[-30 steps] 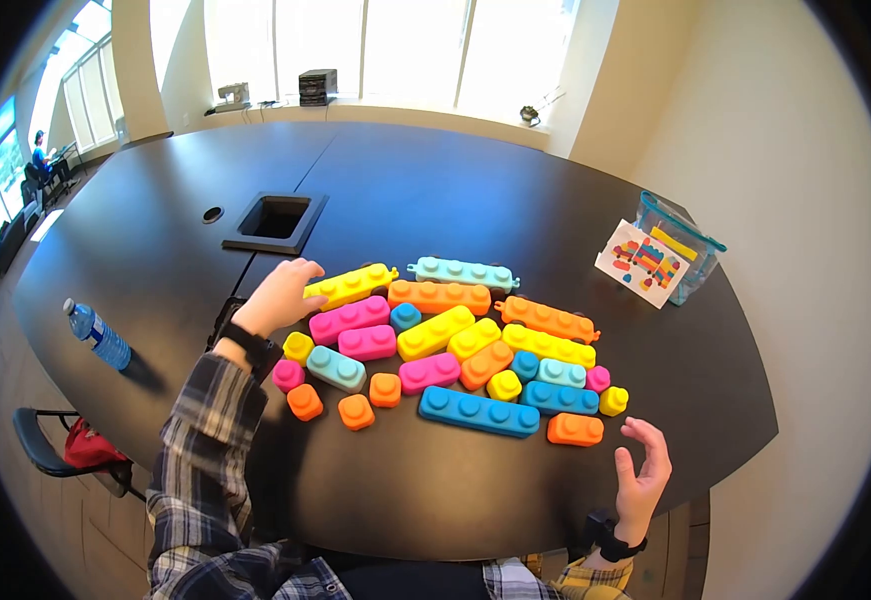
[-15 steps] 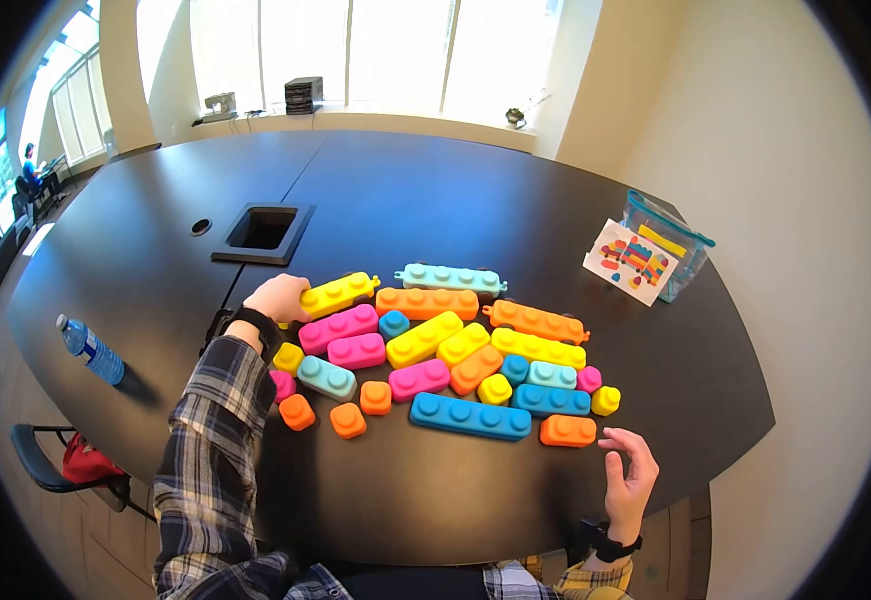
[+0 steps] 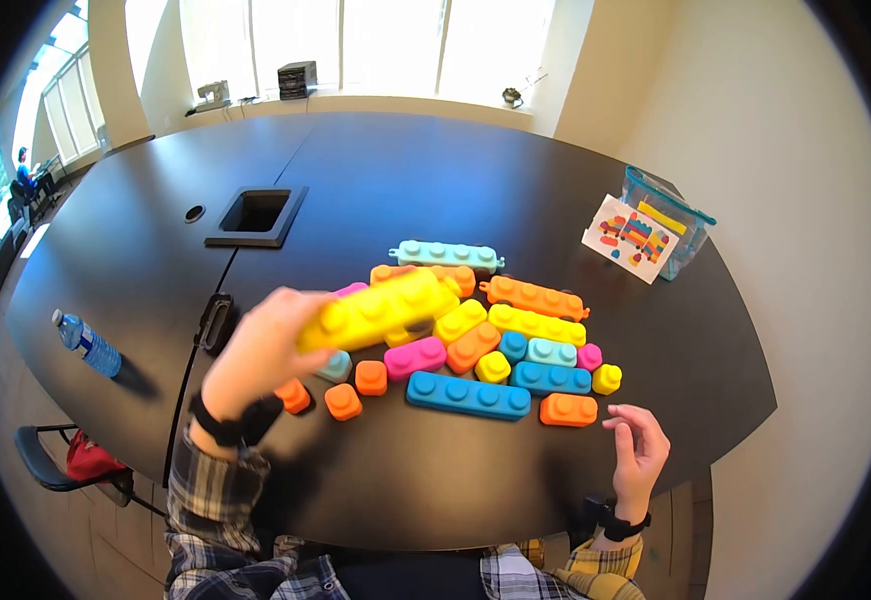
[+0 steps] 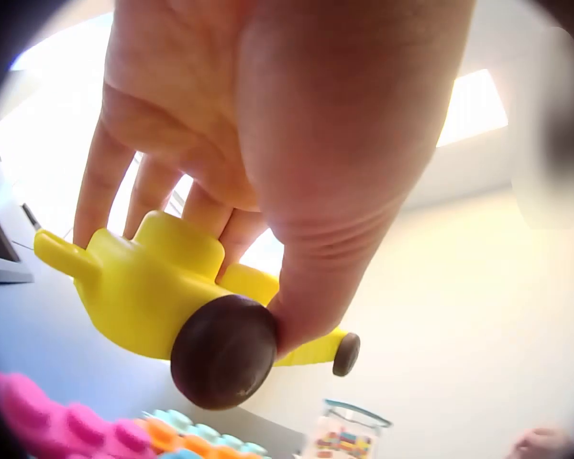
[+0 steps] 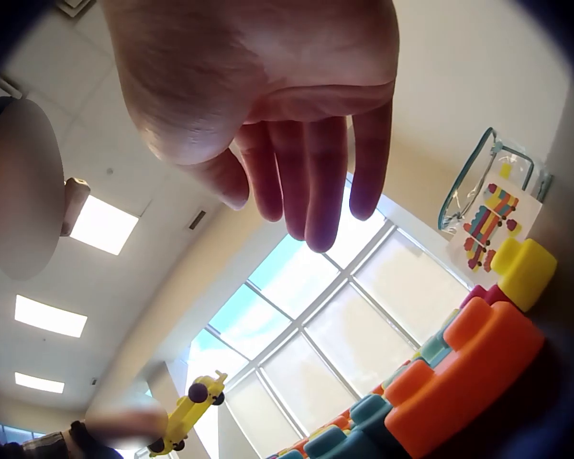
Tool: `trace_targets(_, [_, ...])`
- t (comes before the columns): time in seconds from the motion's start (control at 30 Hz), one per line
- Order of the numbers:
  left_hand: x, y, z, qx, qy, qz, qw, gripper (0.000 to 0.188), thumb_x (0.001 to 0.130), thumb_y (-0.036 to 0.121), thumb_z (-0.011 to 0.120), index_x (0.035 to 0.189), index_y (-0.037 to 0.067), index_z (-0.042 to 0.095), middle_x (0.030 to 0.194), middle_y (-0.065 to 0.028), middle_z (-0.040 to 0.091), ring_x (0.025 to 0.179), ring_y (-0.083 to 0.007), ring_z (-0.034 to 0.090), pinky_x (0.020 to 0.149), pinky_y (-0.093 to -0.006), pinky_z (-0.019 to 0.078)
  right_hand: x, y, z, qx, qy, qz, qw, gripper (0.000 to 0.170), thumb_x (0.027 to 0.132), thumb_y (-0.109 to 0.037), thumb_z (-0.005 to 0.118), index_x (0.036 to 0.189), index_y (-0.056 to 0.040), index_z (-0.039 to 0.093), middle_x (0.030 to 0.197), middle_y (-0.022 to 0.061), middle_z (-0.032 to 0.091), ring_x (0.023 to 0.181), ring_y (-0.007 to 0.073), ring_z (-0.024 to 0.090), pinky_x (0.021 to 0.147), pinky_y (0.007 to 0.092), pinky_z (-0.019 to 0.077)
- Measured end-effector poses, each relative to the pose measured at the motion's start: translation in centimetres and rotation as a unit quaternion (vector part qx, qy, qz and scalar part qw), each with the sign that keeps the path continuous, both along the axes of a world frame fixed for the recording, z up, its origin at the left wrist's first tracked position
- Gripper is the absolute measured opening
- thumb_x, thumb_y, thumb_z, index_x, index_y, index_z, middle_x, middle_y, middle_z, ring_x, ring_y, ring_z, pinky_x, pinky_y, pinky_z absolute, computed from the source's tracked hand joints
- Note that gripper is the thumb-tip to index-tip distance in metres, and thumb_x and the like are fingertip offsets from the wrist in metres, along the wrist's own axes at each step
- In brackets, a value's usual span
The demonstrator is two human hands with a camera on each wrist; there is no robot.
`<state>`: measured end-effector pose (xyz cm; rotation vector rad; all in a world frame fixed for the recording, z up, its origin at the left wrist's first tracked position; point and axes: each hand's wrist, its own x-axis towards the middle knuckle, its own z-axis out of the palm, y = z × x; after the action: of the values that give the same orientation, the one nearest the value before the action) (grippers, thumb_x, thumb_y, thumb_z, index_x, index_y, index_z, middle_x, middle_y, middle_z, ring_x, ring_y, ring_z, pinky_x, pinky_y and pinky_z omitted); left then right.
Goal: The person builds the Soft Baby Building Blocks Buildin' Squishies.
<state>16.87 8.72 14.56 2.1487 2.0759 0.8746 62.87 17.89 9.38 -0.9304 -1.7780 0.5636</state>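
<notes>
My left hand [image 3: 267, 345] grips a yellow toy train car [image 3: 380, 310] by its end, lifted above the other blocks. In the left wrist view the train car [image 4: 139, 301] shows dark wheels and a hook at one end, with thumb on one side and fingers on the other. My right hand [image 3: 639, 445] hovers holding nothing near the table's front right, fingers loosely bent. Closest to it lies an orange block [image 3: 568, 410]. Between the hands are a long blue block [image 3: 468, 396], a pink block [image 3: 415, 357] and several others, some hidden behind the left hand.
Farther back stand a light blue train car [image 3: 445, 255] and an orange train car [image 3: 535, 297]. A picture card [image 3: 627, 240] leans on a clear zip bag [image 3: 690, 225] at right. A water bottle [image 3: 87, 343] stands at left, and a square opening [image 3: 255, 213] is set in the table.
My left hand took hold of the yellow train car at the back left, lifted it and brought it nearer and to the right. The right hand stays about where it was.
</notes>
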Motion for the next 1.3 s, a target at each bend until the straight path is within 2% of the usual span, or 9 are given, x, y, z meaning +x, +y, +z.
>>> trace_targets(0.17, [7.4, -1.8, -3.2, -0.046, 0.049, -0.112, 0.991, 0.060, 0.080, 0.021, 0.081, 0.135, 0.008, 0.062, 0.125, -0.0083, 0.069, 0.120, -0.0302, 0.062, 0.098, -0.0427, 0.0557, -2.8, 0.0, 1.7, 0.054, -0.086, 0.074, 0.992, 0.017, 0.089, -0.002, 0.076, 0.106, -0.0002, 0.075, 0.105, 0.0145, 0.077, 0.094, 0.0273, 0.076, 0.087, 0.0355, 0.0577])
trace_targets(0.37, [10.1, -2.3, -6.7, -0.131, 0.086, -0.143, 0.977, 0.058, 0.083, 0.025, 0.080, 0.134, 0.006, 0.061, 0.129, -0.0061, 0.068, 0.122, -0.0279, 0.061, 0.092, -0.0416, 0.0578, -5.2, -0.3, 0.9, 0.053, -0.206, 0.156, 0.965, 0.023, 0.085, -0.009, 0.082, 0.106, -0.0037, 0.075, 0.106, 0.0115, 0.076, 0.096, 0.0313, 0.074, 0.084, 0.0375, 0.0594])
trace_targets(0.5, [10.3, -2.2, -7.8, -0.145, 0.097, -0.135, 0.975, 0.057, 0.084, 0.025, 0.080, 0.135, 0.007, 0.061, 0.130, -0.0059, 0.067, 0.122, -0.0275, 0.061, 0.091, -0.0402, 0.0585, -6.5, -0.5, -0.1, 0.041, -0.261, 0.199, 0.944, 0.021, 0.085, -0.007, 0.082, 0.105, -0.0035, 0.076, 0.109, 0.0105, 0.076, 0.098, 0.0305, 0.073, 0.085, 0.0374, 0.0597])
trace_targets(0.57, [10.2, -2.1, -8.4, -0.087, 0.102, -0.131, 0.982, 0.054, 0.080, 0.022, 0.080, 0.129, 0.004, 0.064, 0.118, -0.0042, 0.069, 0.112, -0.0259, 0.064, 0.081, -0.0381, 0.0618, -7.0, -0.4, -0.7, 0.039, -0.264, 0.203, 0.942, 0.021, 0.085, -0.006, 0.081, 0.105, -0.0040, 0.076, 0.108, 0.0103, 0.076, 0.096, 0.0298, 0.073, 0.084, 0.0379, 0.0598])
trace_targets(0.7, [10.4, -2.2, -8.3, -0.084, 0.097, -0.131, 0.983, 0.054, 0.081, 0.023, 0.081, 0.129, 0.005, 0.064, 0.118, -0.0041, 0.068, 0.112, -0.0254, 0.064, 0.081, -0.0378, 0.0616, -7.5, -0.1, -1.6, 0.033, -0.285, 0.212, 0.934, 0.023, 0.084, -0.007, 0.081, 0.106, -0.0039, 0.076, 0.110, 0.0107, 0.076, 0.098, 0.0303, 0.073, 0.086, 0.0381, 0.0600])
trace_targets(0.8, [10.2, -2.4, -7.9, -0.101, 0.080, -0.130, 0.983, 0.058, 0.081, 0.025, 0.083, 0.132, 0.005, 0.063, 0.122, -0.0053, 0.068, 0.115, -0.0268, 0.063, 0.088, -0.0380, 0.0604, -7.9, -0.2, -1.4, 0.028, -0.294, 0.215, 0.931, 0.026, 0.085, -0.007, 0.080, 0.110, -0.0040, 0.075, 0.112, 0.0110, 0.076, 0.100, 0.0309, 0.073, 0.087, 0.0382, 0.0599])
trace_targets(0.87, [9.7, -3.2, -6.5, -0.103, 0.009, -0.105, 0.989, 0.066, 0.084, 0.028, 0.084, 0.141, 0.006, 0.058, 0.131, -0.0087, 0.066, 0.127, -0.0306, 0.059, 0.098, -0.0418, 0.0556, -8.0, -0.3, -1.0, 0.025, -0.298, 0.213, 0.930, 0.028, 0.085, -0.007, 0.080, 0.112, -0.0040, 0.075, 0.114, 0.0112, 0.076, 0.101, 0.0311, 0.073, 0.087, 0.0383, 0.0599])
trace_targets(0.97, [8.4, -4.6, -5.1, -0.109, -0.038, -0.066, 0.991, 0.069, 0.081, 0.024, 0.087, 0.142, 0.005, 0.058, 0.131, -0.0119, 0.066, 0.125, -0.0338, 0.059, 0.101, -0.0430, 0.0532, -7.7, -0.1, -0.8, 0.031, -0.291, 0.212, 0.932, 0.031, 0.085, -0.007, 0.080, 0.115, -0.0043, 0.074, 0.115, 0.0115, 0.075, 0.102, 0.0314, 0.073, 0.088, 0.0382, 0.0597])
trace_targets(1.3, [8.3, -4.7, -7.0, -0.120, -0.072, -0.078, 0.987, 0.051, 0.082, 0.019, 0.086, 0.127, 0.003, 0.068, 0.126, -0.0133, 0.070, 0.115, -0.0353, 0.067, 0.100, -0.0428, 0.0548, -8.5, -0.2, -1.4, -0.020, -0.331, 0.226, 0.916, 0.027, 0.091, -0.010, 0.075, 0.118, -0.0057, 0.072, 0.109, 0.0093, 0.069, 0.090, 0.0331, 0.070, 0.079, 0.0393, 0.0589])
